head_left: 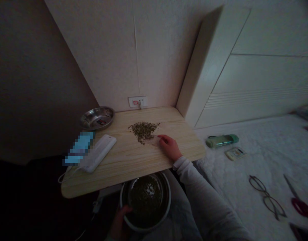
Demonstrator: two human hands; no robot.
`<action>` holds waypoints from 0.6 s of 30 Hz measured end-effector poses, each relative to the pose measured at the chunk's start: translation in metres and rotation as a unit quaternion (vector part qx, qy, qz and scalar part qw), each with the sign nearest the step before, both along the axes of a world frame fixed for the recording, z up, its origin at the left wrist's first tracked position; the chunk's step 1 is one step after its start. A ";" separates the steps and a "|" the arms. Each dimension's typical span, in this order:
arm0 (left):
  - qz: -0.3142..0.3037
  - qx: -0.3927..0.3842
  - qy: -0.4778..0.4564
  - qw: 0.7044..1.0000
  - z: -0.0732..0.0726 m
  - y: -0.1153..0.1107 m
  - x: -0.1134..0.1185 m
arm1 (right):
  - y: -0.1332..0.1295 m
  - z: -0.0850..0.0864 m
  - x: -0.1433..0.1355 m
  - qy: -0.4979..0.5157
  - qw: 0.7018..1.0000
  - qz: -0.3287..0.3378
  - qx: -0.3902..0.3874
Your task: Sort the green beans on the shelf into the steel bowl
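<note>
A loose pile of small greenish-brown grains [144, 130] lies spread on the light wooden table [124, 160]. At its right edge is my right hand [169, 146], fingers curled and close together; a thin clear sheet or piece seems to be at the fingertips, too faint to make out. Below the table's front edge, over my lap, a round metal bowl [167, 201] holds more of the same grains. My left hand [120, 221] grips its left rim, with the thumb over the inside.
On the table's left are a metal dish [97, 117], a phone [80, 148] and a white power bank [100, 154] with a cable. A wall socket [138, 101] is behind. On the bed lie a green bottle [222, 141], a small packet [235, 153], glasses [266, 194] and scissors [301, 206].
</note>
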State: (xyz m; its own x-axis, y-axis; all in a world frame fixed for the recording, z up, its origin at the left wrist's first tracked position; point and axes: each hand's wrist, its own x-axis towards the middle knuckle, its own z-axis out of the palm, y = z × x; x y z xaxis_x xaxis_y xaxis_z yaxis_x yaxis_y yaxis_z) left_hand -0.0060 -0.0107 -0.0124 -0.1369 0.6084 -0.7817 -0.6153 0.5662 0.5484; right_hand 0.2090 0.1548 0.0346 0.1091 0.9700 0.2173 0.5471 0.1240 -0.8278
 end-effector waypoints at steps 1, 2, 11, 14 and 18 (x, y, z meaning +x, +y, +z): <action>-0.001 -0.013 0.000 1.000 -0.001 0.001 0.000 | 0.000 0.000 0.000 0.002 1.000 0.004 -0.003; -0.002 -0.026 -0.001 1.000 -0.003 0.003 0.000 | 0.000 0.000 0.000 0.004 1.000 0.007 -0.004; 0.002 -0.021 0.008 1.000 -0.013 0.017 -0.002 | -0.003 0.004 0.001 0.012 0.999 0.027 -0.014; 0.001 -0.026 -0.011 1.000 -0.015 0.023 -0.001 | -0.003 0.004 0.001 0.014 1.000 0.023 -0.011; 0.024 -0.021 -0.031 0.999 -0.018 0.031 0.002 | -0.002 0.003 0.001 0.048 0.999 0.013 0.007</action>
